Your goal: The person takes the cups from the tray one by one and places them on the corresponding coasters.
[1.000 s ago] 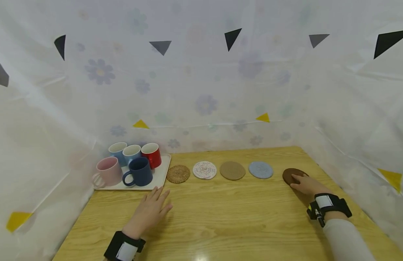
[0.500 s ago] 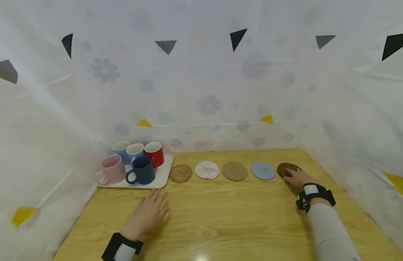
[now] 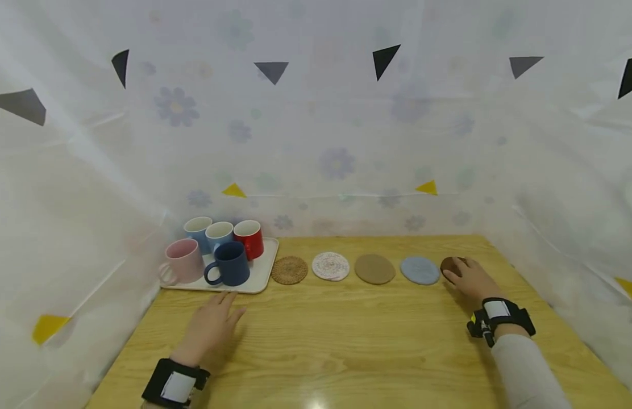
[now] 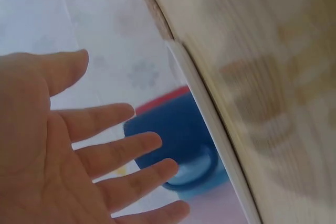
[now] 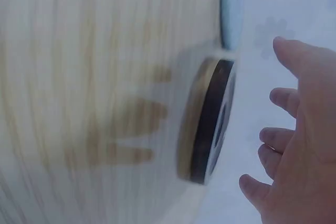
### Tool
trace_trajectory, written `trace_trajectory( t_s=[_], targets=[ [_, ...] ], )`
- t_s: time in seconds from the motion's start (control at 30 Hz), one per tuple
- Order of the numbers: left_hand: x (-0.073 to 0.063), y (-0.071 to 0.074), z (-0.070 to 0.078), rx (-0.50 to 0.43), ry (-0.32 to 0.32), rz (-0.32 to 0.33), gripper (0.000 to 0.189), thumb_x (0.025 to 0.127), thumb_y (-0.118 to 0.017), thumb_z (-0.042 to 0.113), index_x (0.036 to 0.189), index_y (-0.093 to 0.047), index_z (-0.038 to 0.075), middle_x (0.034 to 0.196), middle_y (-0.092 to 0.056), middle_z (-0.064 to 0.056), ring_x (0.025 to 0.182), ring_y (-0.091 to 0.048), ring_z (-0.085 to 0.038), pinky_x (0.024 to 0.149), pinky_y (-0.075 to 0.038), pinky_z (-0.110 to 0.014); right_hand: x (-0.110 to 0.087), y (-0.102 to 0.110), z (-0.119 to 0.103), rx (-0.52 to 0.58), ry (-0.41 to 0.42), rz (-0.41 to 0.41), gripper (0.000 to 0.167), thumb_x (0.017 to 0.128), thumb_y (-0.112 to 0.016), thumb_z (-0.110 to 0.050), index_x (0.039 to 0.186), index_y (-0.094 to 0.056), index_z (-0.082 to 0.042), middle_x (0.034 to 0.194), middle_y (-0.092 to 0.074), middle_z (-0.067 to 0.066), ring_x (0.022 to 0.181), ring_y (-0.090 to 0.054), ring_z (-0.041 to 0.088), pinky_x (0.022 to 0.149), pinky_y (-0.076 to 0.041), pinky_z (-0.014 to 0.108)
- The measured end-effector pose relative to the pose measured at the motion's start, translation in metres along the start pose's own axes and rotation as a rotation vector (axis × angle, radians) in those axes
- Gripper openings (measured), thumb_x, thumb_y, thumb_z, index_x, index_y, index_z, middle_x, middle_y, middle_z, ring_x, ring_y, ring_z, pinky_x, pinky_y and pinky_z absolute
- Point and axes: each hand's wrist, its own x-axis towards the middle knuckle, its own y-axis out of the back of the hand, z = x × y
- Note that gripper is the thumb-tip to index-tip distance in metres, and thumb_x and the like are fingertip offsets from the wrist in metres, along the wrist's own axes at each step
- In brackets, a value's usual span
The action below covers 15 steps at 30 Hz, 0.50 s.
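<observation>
At the right end of a row of round coasters lies a dark brown coaster (image 3: 447,265), partly covered by my right hand (image 3: 472,279) in the head view. The right wrist view has the hand off the coaster (image 5: 210,124), its fingers loosely bent and holding nothing. A light blue coaster (image 3: 420,270) is close on its left. My left hand (image 3: 206,326) hovers before the front edge of a white tray (image 3: 265,271), fingers spread and holding nothing. On the tray, a navy mug (image 3: 233,264) stands nearest that hand, beside a pink mug (image 3: 185,261).
A red mug (image 3: 249,241) and two light blue mugs, one a light blue mug (image 3: 197,234) at the back, share the tray. Leftward from the blue coaster run a tan coaster (image 3: 374,269), a white speckled coaster (image 3: 330,266) and a woven brown coaster (image 3: 289,270). Sheeting walls the wooden table (image 3: 346,352).
The dark brown coaster has shifted left, closer to the light blue one, and my right hand has come off it. My left hand has moved a little left. The head view has turned slightly.
</observation>
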Motion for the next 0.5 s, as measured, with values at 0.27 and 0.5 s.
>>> trace_trajectory(
  t_s=[0.27,0.5],
  targets=[
    [0.011,0.016,-0.055,-0.152,0.158,0.031,0.051,0.103,-0.042,0.033,0.13,-0.052,-0.009,0.125,-0.058,-0.034,0.115,-0.055,-0.052,0.094,-0.044,-0.062,0.002,-0.004,-0.064,-0.01,0.15,0.098,0.069,0.101,-0.05,-0.038,0.15,-0.027,0.004,0.151,-0.018,0.04,0.138,-0.018,0.059,0.105,-0.025,0.072],
    [0.026,0.024,-0.105,-0.242,0.326,0.024,0.051,0.102,-0.04,0.031,0.119,-0.056,-0.014,0.119,-0.059,-0.036,0.109,-0.057,-0.052,0.09,-0.046,-0.058,0.024,-0.026,-0.14,-0.04,0.293,0.138,0.061,0.099,-0.055,-0.031,0.148,-0.034,0.0,0.149,-0.031,0.034,0.14,-0.025,0.053,0.105,-0.033,0.067]
  ],
)
